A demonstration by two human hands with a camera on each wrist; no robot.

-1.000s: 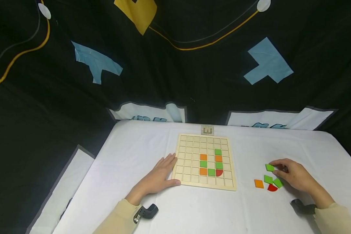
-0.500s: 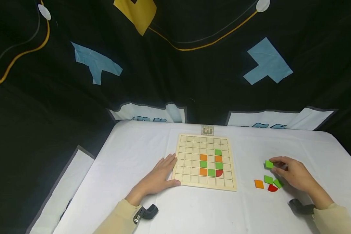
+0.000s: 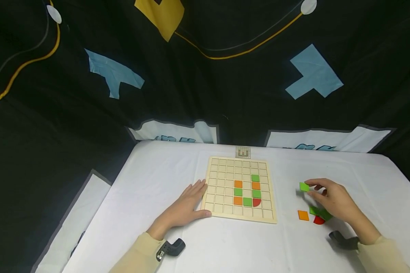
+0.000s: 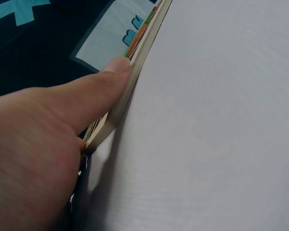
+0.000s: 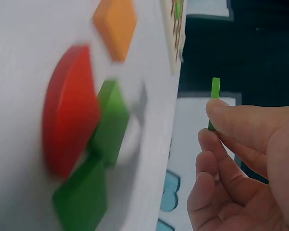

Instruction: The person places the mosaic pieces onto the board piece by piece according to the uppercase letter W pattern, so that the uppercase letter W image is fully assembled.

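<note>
Between thumb and forefinger, my right hand (image 3: 335,199) pinches a green square tile (image 3: 304,187) above the cloth, to the right of the board. The right wrist view shows the same green tile (image 5: 215,87) edge-on, clear of the table. My left hand (image 3: 184,206) lies with straight fingers at the left edge of the wooden grid board (image 3: 222,209), its thumb on the near left corner. Orange and green squares and one red rounded tile (image 3: 256,202) sit in the board's cells, forming a U shape.
Under my right hand lie an orange tile (image 3: 303,215), a red rounded tile (image 5: 72,113) and two green tiles, partly shaded. A small patterned card (image 3: 243,152) stands behind the board. White cloth covers the table (image 3: 225,246); a dark printed curtain (image 3: 225,94) hangs behind.
My right hand has lifted the green tile off the cloth and carried it left, toward the board. The left hand stays in place on the board's edge.
</note>
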